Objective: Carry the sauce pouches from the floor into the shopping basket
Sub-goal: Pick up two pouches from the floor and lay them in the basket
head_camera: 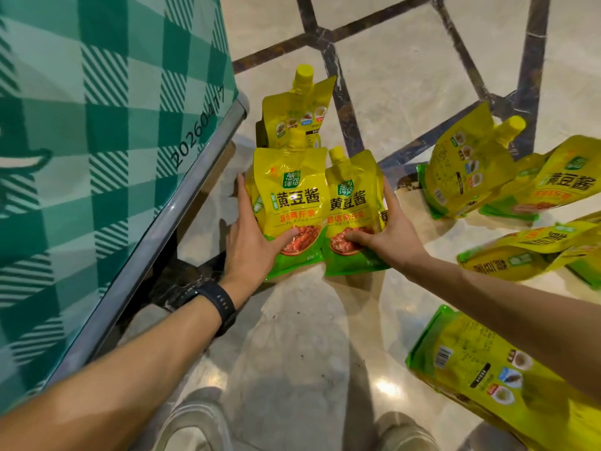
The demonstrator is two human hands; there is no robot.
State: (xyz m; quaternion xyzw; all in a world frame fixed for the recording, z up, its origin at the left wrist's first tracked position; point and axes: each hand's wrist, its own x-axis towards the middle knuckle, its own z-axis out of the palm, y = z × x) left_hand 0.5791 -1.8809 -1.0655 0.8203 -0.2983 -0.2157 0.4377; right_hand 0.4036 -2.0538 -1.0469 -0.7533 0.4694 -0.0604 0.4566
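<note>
Third pouch (pixel 294 122) seemingly behind held pouches (pixel 292 203)

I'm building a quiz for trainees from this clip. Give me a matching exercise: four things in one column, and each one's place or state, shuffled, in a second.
Things:
1. left hand
2. right hand
3. rear pouch
4. barcode pouch

Places or states:
A. lies back side up at lower right
B. grips the right front pouch
C. stands behind the two gripped pouches
D. grips the left front pouch

Pairs: 1-D, 2-B, 3-C, 4-A
</note>
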